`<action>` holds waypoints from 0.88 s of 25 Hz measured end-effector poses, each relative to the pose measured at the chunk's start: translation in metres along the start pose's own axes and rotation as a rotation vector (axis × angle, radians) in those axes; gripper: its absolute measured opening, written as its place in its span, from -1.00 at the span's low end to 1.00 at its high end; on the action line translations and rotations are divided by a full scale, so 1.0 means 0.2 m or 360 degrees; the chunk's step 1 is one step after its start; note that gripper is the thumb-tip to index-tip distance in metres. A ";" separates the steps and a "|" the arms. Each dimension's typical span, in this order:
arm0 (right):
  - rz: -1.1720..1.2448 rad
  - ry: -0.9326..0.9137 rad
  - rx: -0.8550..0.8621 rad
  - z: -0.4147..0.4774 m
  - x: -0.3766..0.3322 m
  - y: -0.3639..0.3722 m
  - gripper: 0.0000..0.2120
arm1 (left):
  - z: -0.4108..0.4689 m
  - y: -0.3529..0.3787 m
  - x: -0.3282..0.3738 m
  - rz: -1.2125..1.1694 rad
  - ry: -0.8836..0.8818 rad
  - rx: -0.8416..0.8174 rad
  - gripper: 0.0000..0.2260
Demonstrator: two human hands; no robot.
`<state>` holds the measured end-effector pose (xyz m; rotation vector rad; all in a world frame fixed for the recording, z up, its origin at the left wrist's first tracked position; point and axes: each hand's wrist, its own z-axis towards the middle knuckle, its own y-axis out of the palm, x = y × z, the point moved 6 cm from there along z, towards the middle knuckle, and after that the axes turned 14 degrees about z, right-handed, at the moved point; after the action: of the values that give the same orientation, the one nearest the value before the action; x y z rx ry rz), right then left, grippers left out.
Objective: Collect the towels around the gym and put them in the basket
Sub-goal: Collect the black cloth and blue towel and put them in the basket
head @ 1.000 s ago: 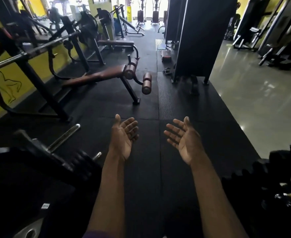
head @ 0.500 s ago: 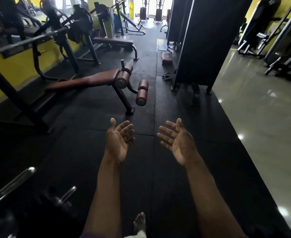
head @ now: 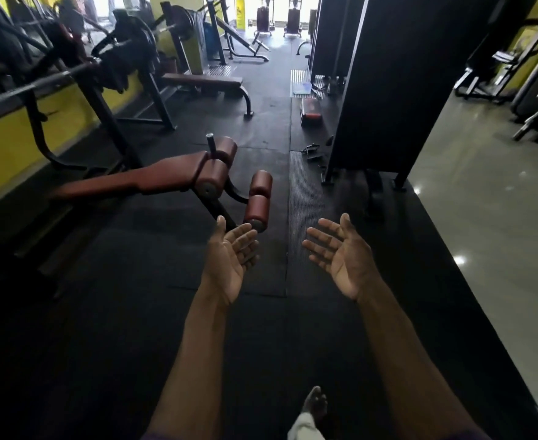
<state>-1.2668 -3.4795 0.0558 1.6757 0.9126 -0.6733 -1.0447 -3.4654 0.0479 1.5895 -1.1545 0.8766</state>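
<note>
My left hand [head: 229,265] and my right hand [head: 340,258] are held out in front of me, palms up and fingers spread, with nothing in either. They hover over the black rubber floor [head: 134,312], just short of the foot rollers [head: 258,201] of a maroon decline bench [head: 140,182]. A dark cloth [head: 118,65] hangs over the barbell rack at the far left; I cannot tell if it is a towel. A small pale blue cloth-like thing [head: 302,87] lies on a metal plate far ahead. No basket is in view.
A tall black machine column [head: 388,84] stands ahead on the right, with handles and a red item [head: 310,111] on the floor beside it. A flat bench [head: 201,81] stands further back. Polished grey floor [head: 483,217] runs along the right. My bare foot [head: 315,404] shows below.
The view has moved forward down the aisle, so the decline bench is closer and the weights at the lower left have dropped out of sight. Both hands stay open and empty.
</note>
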 end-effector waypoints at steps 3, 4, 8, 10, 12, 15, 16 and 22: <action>-0.0019 -0.0006 -0.0038 0.54 -0.17 0.01 -0.46 | 0.50 0.12 0.12 0.0071 0.0018 0.0046 -0.38; -0.0022 0.0016 -0.0051 0.72 -0.24 0.02 -0.47 | 0.66 0.17 0.17 0.0086 0.0007 0.0080 -0.39; -0.0074 0.0029 -0.0129 1.37 -0.50 0.11 -0.50 | 1.22 0.31 0.42 0.0111 0.0066 0.0144 -0.39; -0.0082 0.0072 -0.0135 1.66 -0.59 0.16 -0.49 | 1.48 0.35 0.53 0.0136 0.0074 0.0165 -0.39; -0.0088 0.0090 -0.0152 1.95 -0.64 0.21 -0.49 | 1.77 0.37 0.59 0.0132 0.0083 0.0186 -0.39; -0.0133 0.0140 -0.0183 2.44 -0.69 0.26 -0.49 | 2.28 0.38 0.65 0.0073 0.0047 0.0237 -0.43; -0.0145 0.0144 -0.0188 2.60 -0.71 0.28 -0.48 | 2.46 0.39 0.67 0.0038 0.0040 0.0248 -0.44; -0.0188 0.0134 -0.0215 3.54 -0.95 0.49 -0.41 | 3.39 0.51 0.90 0.0005 -0.0008 0.0171 -0.41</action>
<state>-1.2829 -4.2181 0.0638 1.5487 1.1001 -0.6093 -1.0770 -4.1742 0.0426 1.6779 -1.1298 0.9507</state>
